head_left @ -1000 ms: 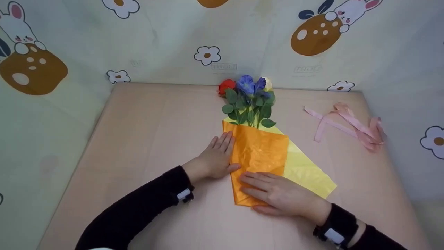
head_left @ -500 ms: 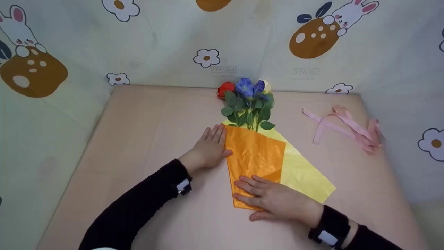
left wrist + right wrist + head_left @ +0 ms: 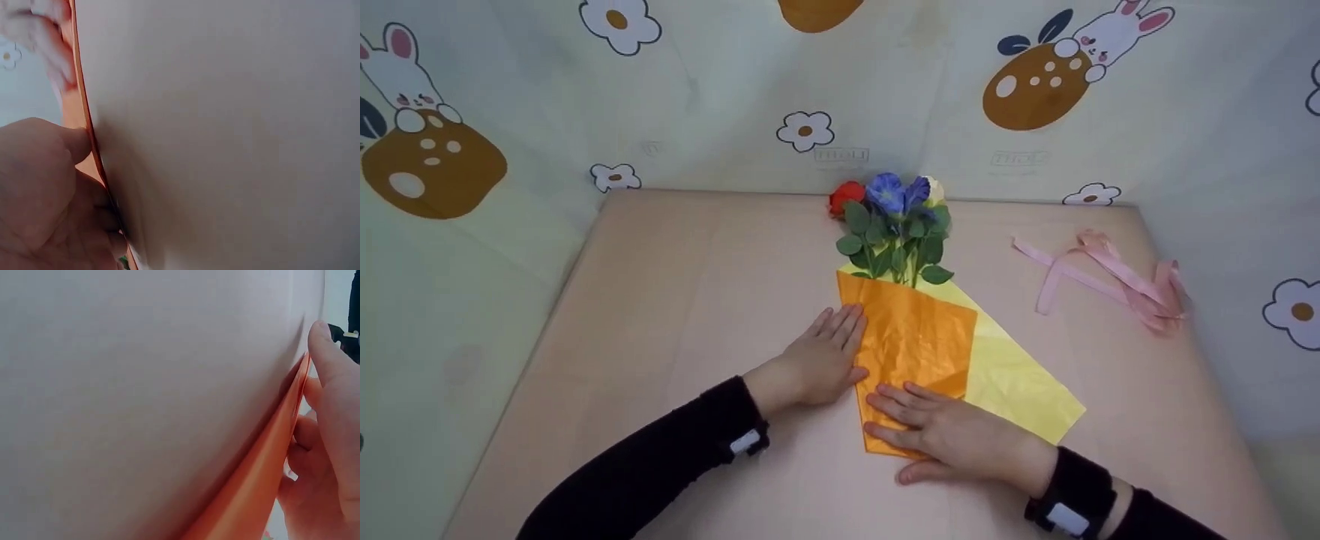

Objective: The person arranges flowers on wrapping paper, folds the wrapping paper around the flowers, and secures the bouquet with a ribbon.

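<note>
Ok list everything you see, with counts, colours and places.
Red flower: one, red, leftmost
Blue flowers: at least two, blue, middle
Cream flower: one, cream, rightmost
Leaves: several, green, below flowers
Orange paper: one piece, orange, below leaves
Yellow paper: one piece, yellow, behind orange
Table: one, pale pink, underneath
Ribbon: count unclear, pink, table's far right
Printed backdrop: count unclear, mostly whitish, behind
Sleeves: two, black, both arms
Wrist devices: two, mostly black, both wrists
Left hand: one, bare, orange paper's left edge
Right hand: one, bare, paper's lower part

Downward head view, wrist views — near paper [image 3: 922, 330]
</note>
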The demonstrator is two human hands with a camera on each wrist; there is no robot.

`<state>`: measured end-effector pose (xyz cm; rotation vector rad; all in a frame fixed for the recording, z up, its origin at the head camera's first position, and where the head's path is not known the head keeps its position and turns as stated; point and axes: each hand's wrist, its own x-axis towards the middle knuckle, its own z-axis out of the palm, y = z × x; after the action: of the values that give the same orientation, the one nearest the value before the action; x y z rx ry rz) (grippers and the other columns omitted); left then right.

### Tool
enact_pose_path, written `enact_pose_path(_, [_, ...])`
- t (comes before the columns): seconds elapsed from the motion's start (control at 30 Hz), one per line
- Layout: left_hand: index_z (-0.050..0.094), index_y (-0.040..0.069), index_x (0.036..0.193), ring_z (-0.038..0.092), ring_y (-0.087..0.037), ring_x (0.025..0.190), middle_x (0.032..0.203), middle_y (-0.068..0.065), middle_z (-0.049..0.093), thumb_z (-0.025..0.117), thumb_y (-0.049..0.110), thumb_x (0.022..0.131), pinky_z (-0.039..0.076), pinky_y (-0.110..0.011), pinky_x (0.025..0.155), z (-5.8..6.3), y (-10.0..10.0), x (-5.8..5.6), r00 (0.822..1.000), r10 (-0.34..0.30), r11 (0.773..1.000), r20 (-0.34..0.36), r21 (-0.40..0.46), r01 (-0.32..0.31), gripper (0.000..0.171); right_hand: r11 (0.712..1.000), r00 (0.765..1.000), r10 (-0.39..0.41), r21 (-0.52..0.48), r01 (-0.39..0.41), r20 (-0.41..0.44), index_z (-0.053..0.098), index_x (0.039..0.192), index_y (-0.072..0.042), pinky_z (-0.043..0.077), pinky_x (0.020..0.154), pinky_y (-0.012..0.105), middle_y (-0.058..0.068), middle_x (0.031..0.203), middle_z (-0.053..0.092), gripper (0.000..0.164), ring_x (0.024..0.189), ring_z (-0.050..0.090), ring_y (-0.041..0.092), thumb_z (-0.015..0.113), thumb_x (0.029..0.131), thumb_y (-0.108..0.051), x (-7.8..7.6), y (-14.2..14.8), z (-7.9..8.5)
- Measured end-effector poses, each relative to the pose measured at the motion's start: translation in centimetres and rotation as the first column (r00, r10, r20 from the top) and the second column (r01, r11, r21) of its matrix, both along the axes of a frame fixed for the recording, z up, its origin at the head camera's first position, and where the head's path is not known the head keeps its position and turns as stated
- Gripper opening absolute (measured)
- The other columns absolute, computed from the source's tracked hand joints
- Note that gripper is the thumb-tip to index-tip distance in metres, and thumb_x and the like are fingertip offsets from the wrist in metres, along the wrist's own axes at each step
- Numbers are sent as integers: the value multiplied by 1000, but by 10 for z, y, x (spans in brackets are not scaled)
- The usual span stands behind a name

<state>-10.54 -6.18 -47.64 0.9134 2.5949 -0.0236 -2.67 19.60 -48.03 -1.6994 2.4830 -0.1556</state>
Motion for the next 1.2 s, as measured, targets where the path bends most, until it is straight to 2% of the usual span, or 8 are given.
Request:
enact_pose_path(0.07, [2, 2, 165, -2, -29, 162, 174, -16, -4, 28, 57, 110, 5, -49, 131, -1, 1, 5, 1000, 9, 1000, 1, -18, -9, 82, 1000, 997, -11, 18, 12, -74, 44, 158, -19, 36, 121, 49, 11, 168, 34, 69, 155, 34, 27, 52, 102, -59, 6, -4, 2])
enact_pose_path(0.17, [3, 3, 165, 0, -29, 162, 174, -15, -3, 28, 59, 109, 7, -49, 131, -2, 3, 7, 1000, 24, 999, -16, -35, -24, 83, 999, 979, -4, 46, 14, -202, 50, 154, -12, 40, 119, 44, 12, 163, 43, 69, 151, 42, 25, 51, 103, -59, 17, -12, 5])
enact_pose_path(0.27, [4, 3, 165, 1, -29, 162, 174, -15, -2, 29, 59, 108, 8, -48, 131, -1, 3, 7, 1000, 25, 999, -14, -38, -26, 84, 998, 971, 14, 62, 1, -237, 50, 153, -7, 42, 118, 40, 14, 161, 46, 70, 149, 45, 24, 50, 104, -58, 25, -17, 4])
enact_pose_path(0.47, [4, 2, 165, 1, -29, 162, 174, -16, -2, 31, 62, 107, 8, -46, 131, 3, 3, 6, 1000, 16, 998, 10, -54, -16, 88, 999, 984, 19, 42, -11, -176, 46, 155, -6, 41, 119, 39, 13, 165, 40, 70, 152, 40, 26, 48, 106, -55, 26, -15, -3])
enact_pose_path(0.7, [1, 1, 165, -1, -32, 162, 173, -18, -6, 39, 78, 96, 9, -46, 131, 7, 1, 4, 999, -25, 998, 24, -64, 27, 110, 1000, 997, 1, 26, 0, -71, 40, 159, -7, 38, 121, 42, 11, 168, 33, 71, 156, 33, 27, 45, 107, -54, 25, -13, -5])
enact_pose_path(0.93, [0, 1, 165, -1, -32, 162, 174, -18, -6, 44, 82, 92, 10, -47, 131, 8, 1, 3, 999, -29, 998, 32, -48, 31, 117, 999, 998, -15, 41, 17, -53, 40, 159, -6, 38, 121, 43, 12, 168, 32, 70, 156, 33, 26, 45, 107, -54, 27, -15, -2])
enact_pose_path(1.07, [1, 3, 165, -1, -30, 162, 174, -16, -5, 45, 83, 91, 6, -49, 131, 8, -3, -5, 999, -27, 999, 46, -37, 28, 118, 999, 1000, -24, 41, 24, -3, 39, 159, -7, 37, 121, 43, 10, 169, 31, 70, 156, 32, 24, 46, 107, -53, 26, -15, -1])
enact_pose_path(1.2, [2, 1, 165, 1, -29, 162, 174, -16, -3, 45, 90, 85, 1, -49, 131, 4, -12, -25, 1000, 5, 1000, 15, -21, -5, 127, 999, 1000, -23, 33, 23, 18, 38, 160, -8, 37, 121, 43, 10, 169, 31, 69, 156, 32, 24, 46, 108, -52, 25, -13, -2])
